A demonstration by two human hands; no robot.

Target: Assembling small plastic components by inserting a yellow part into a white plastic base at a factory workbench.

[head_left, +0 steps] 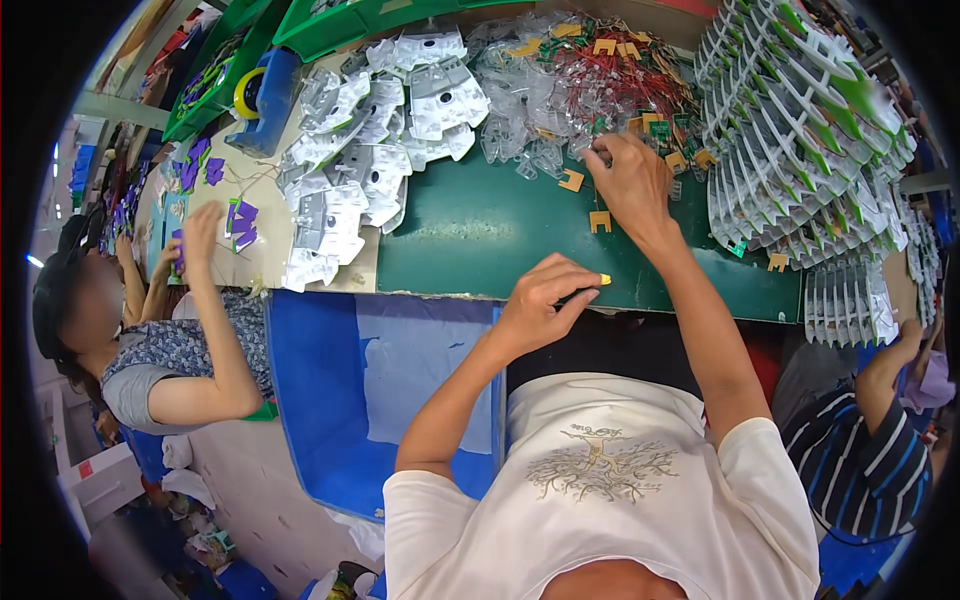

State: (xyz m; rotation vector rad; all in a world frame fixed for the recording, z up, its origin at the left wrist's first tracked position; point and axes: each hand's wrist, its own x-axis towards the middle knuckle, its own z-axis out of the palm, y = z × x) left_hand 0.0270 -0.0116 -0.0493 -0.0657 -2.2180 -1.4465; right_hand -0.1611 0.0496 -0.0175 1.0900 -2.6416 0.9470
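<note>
While the green bench top [480, 230] takes up the middle, a blue bin [310, 400] sits below its front edge, left of the person. Co-worker [190, 370] at left, one hand over the pale bench area near some purple pieces [242, 225]. Right end: tall stacked rows of grey-white curved parts [800, 130], green along some edges. Left end: overlapping heap of white-silver shells [335, 205], partly on the pale area, partly on green. Far side, between the two: pile of clear plastic parts [515, 90], running into a tangle of red wires [625, 95] on its right. Blue tape dispenser [270, 105] behind the shells.

Right hand [632, 180] is at the near edge of the clear/wire pile, fingers bent, tips down among the parts; can't tell if they pinch anything. Left hand [550, 305] is over the front edge of the green, thumb and fingers drawn together at the tips. Yellow notched pieces [600, 215] lie loose near the right hand, more on the pile. Small yellow piece [605, 280] is pinched in the left fingertips, poking out to the right; its full shape is hidden.
</note>
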